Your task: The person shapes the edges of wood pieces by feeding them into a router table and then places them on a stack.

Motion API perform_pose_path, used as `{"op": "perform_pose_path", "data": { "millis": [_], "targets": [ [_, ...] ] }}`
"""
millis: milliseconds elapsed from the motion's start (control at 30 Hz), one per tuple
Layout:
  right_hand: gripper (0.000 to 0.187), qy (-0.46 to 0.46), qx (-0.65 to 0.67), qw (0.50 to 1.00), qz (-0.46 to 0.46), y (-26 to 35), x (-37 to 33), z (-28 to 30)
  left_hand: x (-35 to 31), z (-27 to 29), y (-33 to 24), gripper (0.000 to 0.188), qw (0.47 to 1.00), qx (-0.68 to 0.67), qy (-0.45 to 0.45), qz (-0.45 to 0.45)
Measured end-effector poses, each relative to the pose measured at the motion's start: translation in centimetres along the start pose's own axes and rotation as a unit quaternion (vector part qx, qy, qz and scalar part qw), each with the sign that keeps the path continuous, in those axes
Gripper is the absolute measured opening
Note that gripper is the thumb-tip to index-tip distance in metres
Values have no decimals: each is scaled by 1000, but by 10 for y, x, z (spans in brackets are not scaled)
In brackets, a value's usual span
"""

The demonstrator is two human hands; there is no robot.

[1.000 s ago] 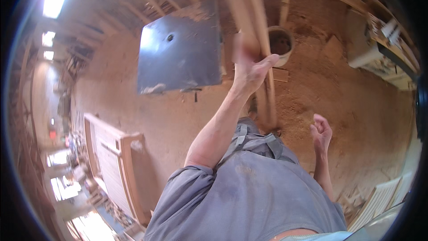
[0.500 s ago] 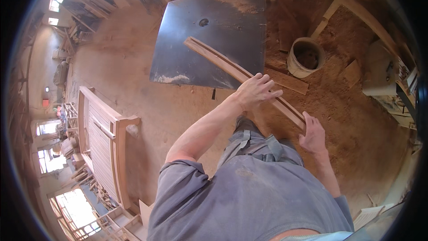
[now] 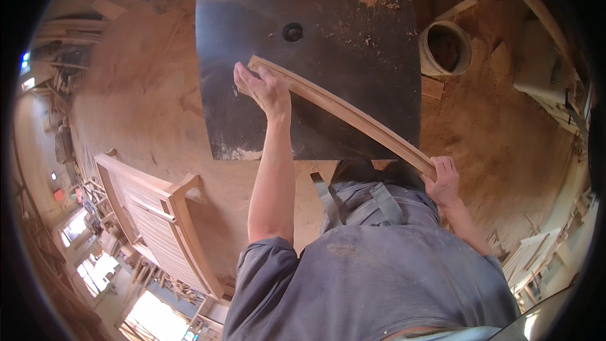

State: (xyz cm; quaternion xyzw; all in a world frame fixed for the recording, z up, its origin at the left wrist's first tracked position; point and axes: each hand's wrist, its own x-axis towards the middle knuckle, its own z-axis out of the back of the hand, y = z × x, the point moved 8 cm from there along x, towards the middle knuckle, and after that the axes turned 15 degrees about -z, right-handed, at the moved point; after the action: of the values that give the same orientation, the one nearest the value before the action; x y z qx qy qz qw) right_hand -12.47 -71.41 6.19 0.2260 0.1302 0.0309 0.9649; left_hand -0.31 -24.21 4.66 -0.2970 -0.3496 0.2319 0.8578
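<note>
A long, slightly curved wooden rail (image 3: 350, 113) with a groove along its length runs diagonally over a dark flat machine table (image 3: 353, 31). My left hand (image 3: 268, 91) is at the rail's far left end, its thumb against the wood and its fingers partly bent beside it. How firmly it grips is hard to see. At the near right end, my right hand (image 3: 444, 180) has its fingers wrapped round the rail. The tabletop has a round hole (image 3: 292, 32) beyond the rail and sawdust along its far edge.
A slatted wooden frame (image 3: 151, 205) stands on the floor at left. To the right of the table is a round bucket (image 3: 445, 48), amid sawdust. Stacked boards (image 3: 72, 31) lie far left, and a pale slatted piece (image 3: 533, 252) stands at lower right.
My left hand has slid from the rail's middle to its far end. The rail now lies further over the table, which appears closer. My right hand stays at the near end.
</note>
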Motion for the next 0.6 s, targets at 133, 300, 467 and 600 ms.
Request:
{"op": "perform_pose_path", "data": {
  "millis": [133,300,467,600],
  "targets": [
    [48,-34,40,999,8,31,27,-3,45,-48,42,45,1000,-3,10,24],
    [49,-93,47,994,14,63,94,-5,123,-88,62,44,996,18,66,-59],
    [51,-74,65,995,-15,37,100,0,117,-113,53,52,999,36,30,-16],
    [52,-54,78,995,-29,11,78,9,85,-114,23,53,999,25,34,-16]
  ]
}}
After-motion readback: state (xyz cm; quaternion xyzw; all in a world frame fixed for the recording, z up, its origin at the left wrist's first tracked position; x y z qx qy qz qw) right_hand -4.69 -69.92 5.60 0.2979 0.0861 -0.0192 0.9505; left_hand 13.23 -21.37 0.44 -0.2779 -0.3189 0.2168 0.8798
